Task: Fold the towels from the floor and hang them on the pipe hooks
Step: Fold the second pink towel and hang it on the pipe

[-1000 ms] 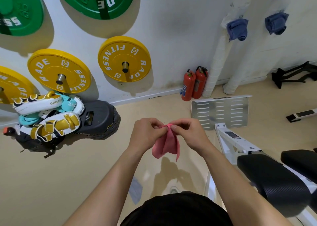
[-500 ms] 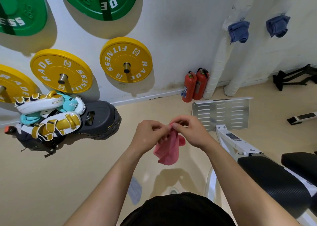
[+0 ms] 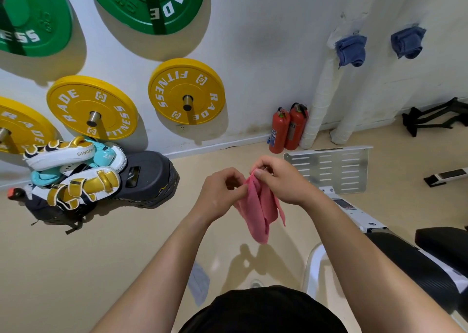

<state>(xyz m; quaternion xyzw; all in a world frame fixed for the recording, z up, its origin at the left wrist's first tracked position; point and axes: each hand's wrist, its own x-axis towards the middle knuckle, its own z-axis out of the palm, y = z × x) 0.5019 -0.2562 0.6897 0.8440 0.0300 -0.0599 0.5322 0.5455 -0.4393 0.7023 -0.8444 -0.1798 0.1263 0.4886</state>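
A small pink towel (image 3: 260, 211) hangs in the air in front of me above the beige floor. My left hand (image 3: 219, 193) pinches its upper edge on the left, and my right hand (image 3: 281, 180) pinches the top just beside it. The cloth droops below both hands in loose folds. Two blue towels hang folded on hooks on the white wrapped pipes at the far right wall: one blue towel (image 3: 350, 50) on the nearer pipe (image 3: 321, 99), the other blue towel (image 3: 406, 41) further right. A grey-blue cloth (image 3: 198, 282) lies on the floor near my body.
Two red fire extinguishers (image 3: 288, 129) stand by the pipes. A slotted metal footplate (image 3: 329, 168) and a black padded bench (image 3: 417, 259) are to my right. Boxing pads (image 3: 68, 170) and a black case lie at left under yellow weight plates (image 3: 186, 91) on the wall.
My hands have shifted their pinches along the top edge, and the pink towel now hangs longer and looser below them than before.
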